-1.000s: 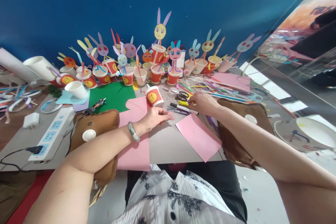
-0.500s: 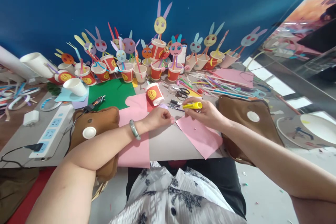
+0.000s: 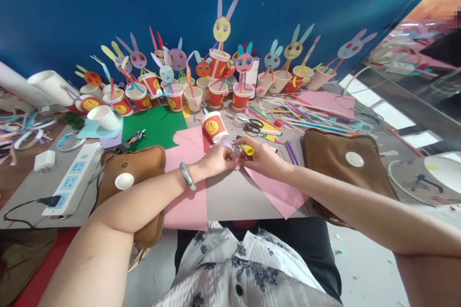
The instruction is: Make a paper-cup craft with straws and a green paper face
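Head view: left hand (image 3: 216, 159) pinches a pink paper piece (image 3: 236, 163); right hand (image 3: 261, 157) grips a yellow marker (image 3: 247, 149), finished bunny cups (image 3: 241, 96) lining the table (image 3: 230, 196).

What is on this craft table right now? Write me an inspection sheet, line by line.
Surface: grey tabletop, partly covered by pink paper sheets and a green paper sheet.
Job's things: yellow marker pen in the right hand; small pink paper piece pinched in the left hand.
Clutter: red paper cup on its side, black-handled scissors, coloured paper strips, row of paper-cup rabbits, two brown cushions.
Hands: both meet at the paper piece.
Cables: white power strip, black plug lead.
Surroundings: blue wall.
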Demonstrator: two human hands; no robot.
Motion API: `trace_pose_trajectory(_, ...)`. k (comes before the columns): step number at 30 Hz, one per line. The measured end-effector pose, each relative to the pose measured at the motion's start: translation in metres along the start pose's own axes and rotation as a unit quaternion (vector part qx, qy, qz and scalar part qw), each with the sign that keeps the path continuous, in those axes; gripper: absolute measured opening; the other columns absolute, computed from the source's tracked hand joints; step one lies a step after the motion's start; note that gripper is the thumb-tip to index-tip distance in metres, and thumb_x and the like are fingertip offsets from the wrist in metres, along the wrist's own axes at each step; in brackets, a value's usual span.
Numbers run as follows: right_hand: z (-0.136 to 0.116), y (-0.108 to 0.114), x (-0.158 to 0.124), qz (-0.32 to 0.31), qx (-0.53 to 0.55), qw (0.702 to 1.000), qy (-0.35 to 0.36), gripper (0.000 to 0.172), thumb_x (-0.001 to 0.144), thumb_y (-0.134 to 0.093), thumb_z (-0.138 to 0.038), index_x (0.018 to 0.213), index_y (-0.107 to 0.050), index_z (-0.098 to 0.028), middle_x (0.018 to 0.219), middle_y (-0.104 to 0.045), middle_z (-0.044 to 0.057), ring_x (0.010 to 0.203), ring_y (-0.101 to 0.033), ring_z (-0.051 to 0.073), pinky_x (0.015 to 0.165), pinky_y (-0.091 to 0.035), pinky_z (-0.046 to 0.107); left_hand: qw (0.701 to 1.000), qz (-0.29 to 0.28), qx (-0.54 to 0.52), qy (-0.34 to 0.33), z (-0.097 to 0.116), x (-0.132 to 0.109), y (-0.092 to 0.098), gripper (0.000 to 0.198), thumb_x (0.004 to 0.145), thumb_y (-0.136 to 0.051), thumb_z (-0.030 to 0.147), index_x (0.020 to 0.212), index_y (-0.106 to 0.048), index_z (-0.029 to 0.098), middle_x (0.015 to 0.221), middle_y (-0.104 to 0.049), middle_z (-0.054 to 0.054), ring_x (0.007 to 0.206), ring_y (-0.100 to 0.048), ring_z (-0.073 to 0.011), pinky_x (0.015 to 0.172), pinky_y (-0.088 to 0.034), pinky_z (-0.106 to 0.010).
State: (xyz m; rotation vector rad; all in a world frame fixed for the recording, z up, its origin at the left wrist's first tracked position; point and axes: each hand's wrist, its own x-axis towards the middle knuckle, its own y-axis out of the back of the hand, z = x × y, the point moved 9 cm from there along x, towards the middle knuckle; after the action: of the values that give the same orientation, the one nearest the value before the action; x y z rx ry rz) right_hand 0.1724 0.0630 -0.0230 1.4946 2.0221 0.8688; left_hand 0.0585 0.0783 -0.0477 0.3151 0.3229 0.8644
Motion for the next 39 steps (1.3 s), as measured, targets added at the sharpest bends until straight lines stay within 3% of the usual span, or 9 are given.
trace_pose_trajectory(2, 0.0, -0.001, 0.003, 0.0, -0.028, 1.0, 0.007, 0.046, 0.076, -0.07, -0.021, 0.12, -0.059, -0.025, 0.079, -0.074, 0.0, 0.071, -0.066, 0.02, 0.068, -0.048, 0.031, 1.0, 0.0, 0.0, 0.014, -0.001, -0.001, 0.001, 0.013, 0.074, -0.073, 0.021, 0.08, -0.064, 0.015, 0.066, -0.065, 0.001, 0.063, -0.06, -0.0129, 0.057, -0.042, -0.023)
trace_pose_trajectory(6, -0.001, -0.001, 0.007, -0.006, -0.058, 0.998, 0.008, 0.045, 0.077, -0.069, -0.021, 0.121, -0.059, -0.025, 0.078, -0.073, 0.0, 0.071, -0.065, 0.021, 0.07, -0.048, 0.032, 1.0, 0.011, 0.005, -0.001, 0.002, -0.004, 0.003, 0.023, 0.074, -0.067, 0.012, 0.095, -0.057, 0.017, 0.063, -0.063, 0.004, 0.062, -0.061, -0.0137, 0.057, -0.041, -0.023)
trace_pose_trajectory(13, 0.006, -0.001, 0.006, -0.007, -0.047, 0.999, 0.01, 0.046, 0.079, -0.067, -0.022, 0.123, -0.057, -0.023, 0.077, -0.071, 0.0, 0.07, -0.064, 0.021, 0.069, -0.046, 0.031, 0.995, 0.047, 0.082, -0.037, 0.009, -0.006, 0.007, 0.02, 0.077, -0.063, 0.01, 0.092, -0.053, 0.019, 0.067, -0.064, 0.003, 0.064, -0.063, -0.015, 0.061, -0.043, -0.026)
trace_pose_trajectory(24, 0.009, 0.0, 0.004, 0.005, -0.007, 1.0, 0.026, 0.043, 0.078, -0.064, -0.022, 0.121, -0.056, -0.024, 0.076, -0.07, -0.002, 0.062, -0.062, 0.018, 0.067, -0.046, 0.03, 0.978, 0.02, 0.196, -0.064, 0.015, -0.007, 0.005, 0.014, 0.087, -0.062, 0.017, 0.101, -0.06, 0.018, 0.079, -0.07, -0.002, 0.073, -0.067, -0.0188, 0.067, -0.046, -0.029)
trace_pose_trajectory(31, 0.011, 0.001, 0.005, 0.015, -0.025, 0.999, 0.029, 0.046, 0.075, -0.065, -0.02, 0.12, -0.058, -0.025, 0.078, -0.07, -0.001, 0.064, -0.064, 0.019, 0.065, -0.046, 0.029, 0.92, -0.05, 0.351, -0.168, 0.033, -0.014, -0.01, 0.026, 0.103, -0.044, 0.023, 0.117, -0.066, 0.018, 0.11, -0.071, -0.009, 0.097, -0.069, -0.0215, 0.079, -0.052, -0.031)
trace_pose_trajectory(39, 0.01, 0.002, 0.005, 0.015, -0.031, 0.999, 0.027, 0.044, 0.079, -0.064, -0.023, 0.122, -0.057, -0.024, 0.079, -0.072, 0.0, 0.065, -0.065, 0.02, 0.069, -0.048, 0.031, 0.839, -0.103, 0.52, -0.127, 0.032, -0.019, -0.021, 0.041, 0.101, -0.034, 0.012, 0.133, -0.059, 0.018, 0.11, -0.066, -0.01, 0.08, -0.069, -0.0188, 0.063, -0.052, -0.029)
